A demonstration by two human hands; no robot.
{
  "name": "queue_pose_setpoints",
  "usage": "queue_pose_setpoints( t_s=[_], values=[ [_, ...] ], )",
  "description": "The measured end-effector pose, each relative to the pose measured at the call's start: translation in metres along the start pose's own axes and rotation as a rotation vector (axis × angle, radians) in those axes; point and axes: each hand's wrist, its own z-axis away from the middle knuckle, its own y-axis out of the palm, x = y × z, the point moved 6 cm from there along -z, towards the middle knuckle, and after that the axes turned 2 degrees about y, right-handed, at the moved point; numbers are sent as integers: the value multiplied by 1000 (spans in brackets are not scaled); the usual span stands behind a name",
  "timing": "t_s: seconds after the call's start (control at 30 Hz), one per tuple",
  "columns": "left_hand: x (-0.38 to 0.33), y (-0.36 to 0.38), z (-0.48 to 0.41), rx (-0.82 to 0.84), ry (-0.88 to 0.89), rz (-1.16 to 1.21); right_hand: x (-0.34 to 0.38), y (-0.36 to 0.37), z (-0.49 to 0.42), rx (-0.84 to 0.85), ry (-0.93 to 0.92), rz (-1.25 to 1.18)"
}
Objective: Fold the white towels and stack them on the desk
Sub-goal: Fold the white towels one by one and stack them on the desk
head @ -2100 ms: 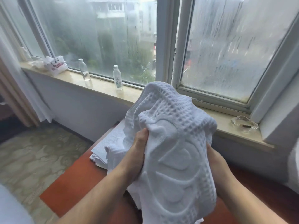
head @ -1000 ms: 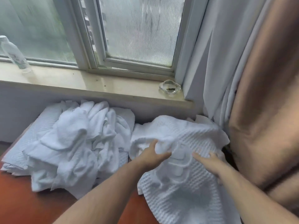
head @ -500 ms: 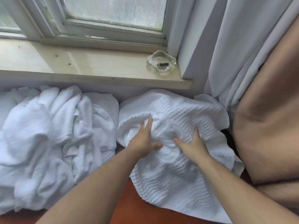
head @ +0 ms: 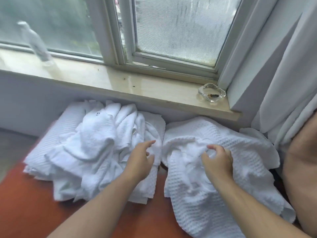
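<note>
A white waffle towel (head: pixel 240 152) lies crumpled on the right part of the orange-red desk (head: pixel 25 212), below the window sill. My right hand (head: pixel 217 162) rests on its middle, fingers curled and pinching a fold of the fabric. To the left lies a rumpled pile of white towels (head: pixel 96 143), heaped on top of flat waffle-weave towels (head: pixel 56 131). My left hand (head: pixel 139 160) hovers over the pile's right edge with loosely spread fingers and holds nothing.
A beige window sill (head: pixel 137 86) runs behind the desk, with a glass ashtray (head: pixel 211 94) at its right end and a blurred plastic bottle (head: pixel 36 45) at the left. White curtains (head: pixel 283 83) and a brown curtain (head: pixel 301 169) hang close on the right.
My left hand has let go of the waffle towel and moved left over the pile. My right hand has curled its fingers into the towel. The view has swung left and up.
</note>
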Motion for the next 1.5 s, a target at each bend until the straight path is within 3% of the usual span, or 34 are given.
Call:
queue_pose_setpoints(
  t_s=[0.17,0.37,0.57,0.63,0.73,0.87,1.07,1.23,1.33,1.5],
  values=[
    [42,-87,25,-218,-79,62,47,80,12,231,5,-156],
    [87,-163,25,-457,-58,-108,93,171,30,477,125,-248],
    [136,-194,-24,-503,-265,-127,88,210,6,438,252,-166],
    [151,-197,-43,-468,-313,-149,87,211,-2,389,270,-186],
    [178,-194,-67,-271,-442,-112,83,218,-13,341,297,-214],
    [191,-191,-80,-68,-526,67,82,227,-11,417,337,-193],
    [179,-193,-88,77,-353,242,95,235,-8,328,245,-387],
    [171,-186,-68,135,-394,467,119,247,17,579,419,-943],
    [170,-178,-52,196,-440,531,130,245,29,690,368,-825],
    [153,-162,-35,152,-402,576,139,236,39,779,366,-740]
  ],
)
